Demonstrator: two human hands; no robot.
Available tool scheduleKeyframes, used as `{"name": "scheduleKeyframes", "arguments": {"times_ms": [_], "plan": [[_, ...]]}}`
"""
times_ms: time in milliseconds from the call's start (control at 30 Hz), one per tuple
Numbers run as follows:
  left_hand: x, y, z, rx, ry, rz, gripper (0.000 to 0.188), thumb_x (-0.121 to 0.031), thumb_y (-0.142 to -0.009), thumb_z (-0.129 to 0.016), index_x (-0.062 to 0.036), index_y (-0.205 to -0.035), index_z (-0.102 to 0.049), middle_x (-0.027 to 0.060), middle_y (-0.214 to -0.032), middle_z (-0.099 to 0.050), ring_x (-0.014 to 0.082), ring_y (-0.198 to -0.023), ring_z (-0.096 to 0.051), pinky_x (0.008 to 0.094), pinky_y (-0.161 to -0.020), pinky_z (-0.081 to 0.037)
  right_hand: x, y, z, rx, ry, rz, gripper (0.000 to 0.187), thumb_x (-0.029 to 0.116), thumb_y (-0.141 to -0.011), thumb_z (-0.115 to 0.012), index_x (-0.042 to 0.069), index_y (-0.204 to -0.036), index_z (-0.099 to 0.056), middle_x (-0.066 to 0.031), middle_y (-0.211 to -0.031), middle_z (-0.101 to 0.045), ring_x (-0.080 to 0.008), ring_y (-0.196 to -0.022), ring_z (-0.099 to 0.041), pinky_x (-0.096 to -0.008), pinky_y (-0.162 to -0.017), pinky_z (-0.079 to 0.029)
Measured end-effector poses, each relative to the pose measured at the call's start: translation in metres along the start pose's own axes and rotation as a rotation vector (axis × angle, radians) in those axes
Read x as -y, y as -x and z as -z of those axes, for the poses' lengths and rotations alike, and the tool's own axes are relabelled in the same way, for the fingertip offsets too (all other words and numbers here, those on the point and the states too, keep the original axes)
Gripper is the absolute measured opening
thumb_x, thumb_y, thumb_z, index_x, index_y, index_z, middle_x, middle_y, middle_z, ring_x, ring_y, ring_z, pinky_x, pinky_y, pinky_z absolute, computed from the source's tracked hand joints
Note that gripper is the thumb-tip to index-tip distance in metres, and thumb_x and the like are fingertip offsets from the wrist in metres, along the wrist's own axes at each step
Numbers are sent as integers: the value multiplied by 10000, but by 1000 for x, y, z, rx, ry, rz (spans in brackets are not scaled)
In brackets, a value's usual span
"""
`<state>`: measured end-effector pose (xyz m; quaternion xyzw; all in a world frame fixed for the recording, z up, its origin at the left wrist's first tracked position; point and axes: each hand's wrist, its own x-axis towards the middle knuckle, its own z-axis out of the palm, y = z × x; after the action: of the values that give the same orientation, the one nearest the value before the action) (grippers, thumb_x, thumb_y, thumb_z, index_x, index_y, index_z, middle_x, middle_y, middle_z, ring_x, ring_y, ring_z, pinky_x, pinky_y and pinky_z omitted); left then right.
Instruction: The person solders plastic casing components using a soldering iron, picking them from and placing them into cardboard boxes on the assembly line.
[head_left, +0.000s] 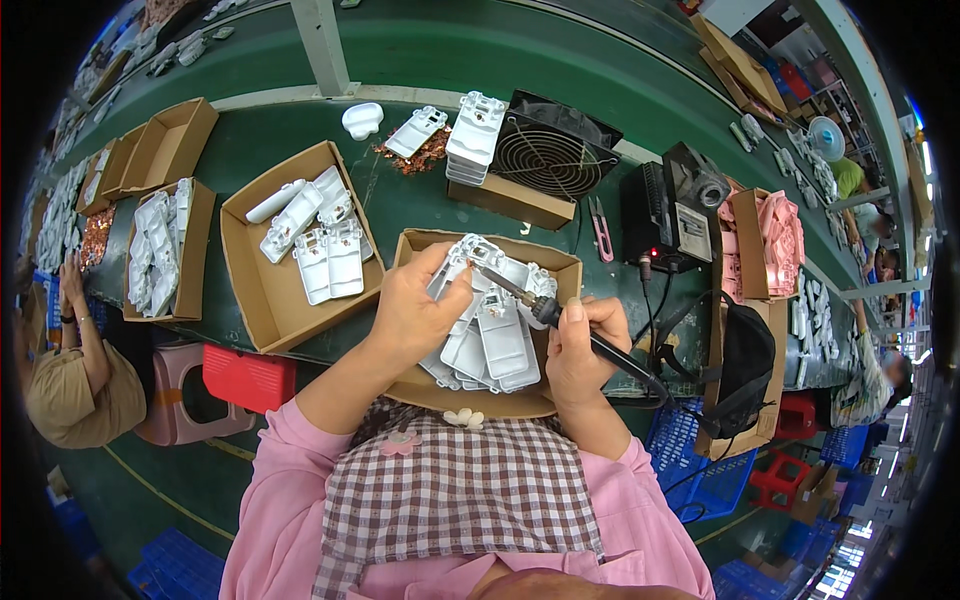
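Note:
My right hand (585, 352) is wrapped round the black handle of a soldering iron (549, 312). Its metal tip points up and left, reaching the top end of a white plastic housing (458, 262). Thumb and fingers of my left hand (425, 308) are closed at that housing's edge, close to the tip; a small coppery spot shows there. Whether the tip touches it I cannot tell. Both hands are over a cardboard box (568, 268) in which several more white housings (503, 340) lie piled and overlapping.
Left stands a cardboard box (240, 300) with white housings. Ahead are stacked housings (474, 130), copper-coloured bits (425, 155) and a black fan (560, 150). To the right are tweezers (601, 232), a black soldering station (655, 215) with cables and pink parts (778, 240). Another person (75, 380) sits far left.

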<state>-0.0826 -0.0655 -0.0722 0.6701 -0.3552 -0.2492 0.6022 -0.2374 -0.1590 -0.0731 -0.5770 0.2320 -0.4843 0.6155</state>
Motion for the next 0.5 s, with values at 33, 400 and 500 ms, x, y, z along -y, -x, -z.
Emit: {"name": "scheduleKeyframes", "arguments": {"times_ms": [33, 400, 500], "plan": [[-1, 0, 0, -2, -15, -15, 204, -79, -842, -587, 9, -1025, -607, 93, -810, -661, 90, -719, -578, 258, -661, -477, 0, 0, 0, 0, 0, 0, 175, 59, -874, -578, 53, -774, -434, -21, -629, -482, -49, -466, -412, -177, -399, -341], [-1, 1, 1, -4, -41, -1, 214, -83, -834, -590, 3, -1028, -612, 113, -817, -666, 110, -725, -600, 280, -675, -487, -2, 0, -1, -8, 33, 3, 182, 71, -875, -588, 54, -773, -438, -24, -626, -482, -48, -434, -397, -181, -367, -323], [-2, 1, 3, 5, -9, 21, 218, -87, -833, -594, 8, -1028, -610, 106, -831, -665, 109, -744, -597, 274, -691, -484, -2, 0, -2, -10, 2, -8, 192, 70, -873, -587, 59, -766, -427, -24, -627, -478, -47, -452, -390, -183, -379, -313]]}}
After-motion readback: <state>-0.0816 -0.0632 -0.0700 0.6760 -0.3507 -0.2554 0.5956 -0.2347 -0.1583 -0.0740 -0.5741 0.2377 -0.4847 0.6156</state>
